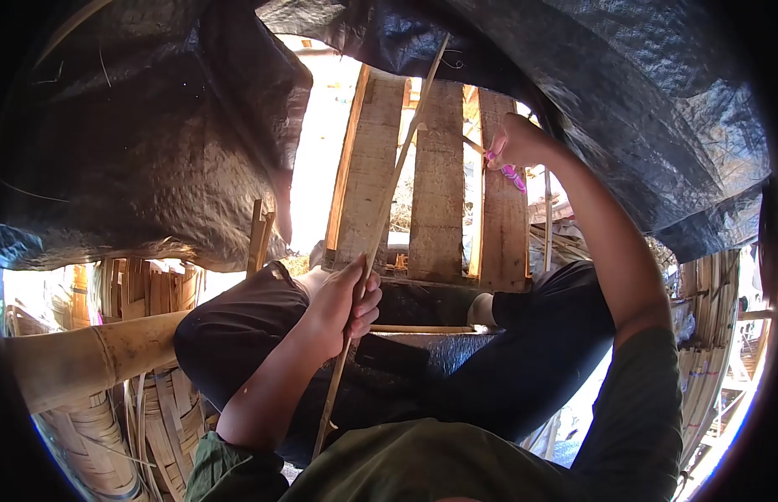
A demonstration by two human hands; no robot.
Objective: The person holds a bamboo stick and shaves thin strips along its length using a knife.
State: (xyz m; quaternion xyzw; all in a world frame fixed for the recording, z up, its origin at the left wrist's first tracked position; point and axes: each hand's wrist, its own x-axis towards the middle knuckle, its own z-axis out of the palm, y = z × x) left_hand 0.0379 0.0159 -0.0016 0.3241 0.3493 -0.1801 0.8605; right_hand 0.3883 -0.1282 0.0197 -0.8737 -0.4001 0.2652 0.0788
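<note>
A long, thin bamboo strip (395, 180) slants across the middle of the view, its upper end near the dark sheeting and its lower end close to my body. My left hand (343, 309) is closed around its lower part, above my lap. At the upper right, my right hand (516, 144) grips a knife (513, 176) by its pink handle. The narrow blade points up and left towards the strip, apart from it. Part of the handle is hidden by my fingers.
Wooden planks (439, 188) with gaps between them lie ahead of my crossed legs. Dark plastic sheeting (146, 142) hangs at both sides and overhead. A thick bamboo pole (96, 360) and woven bamboo baskets (87, 443) are at the left.
</note>
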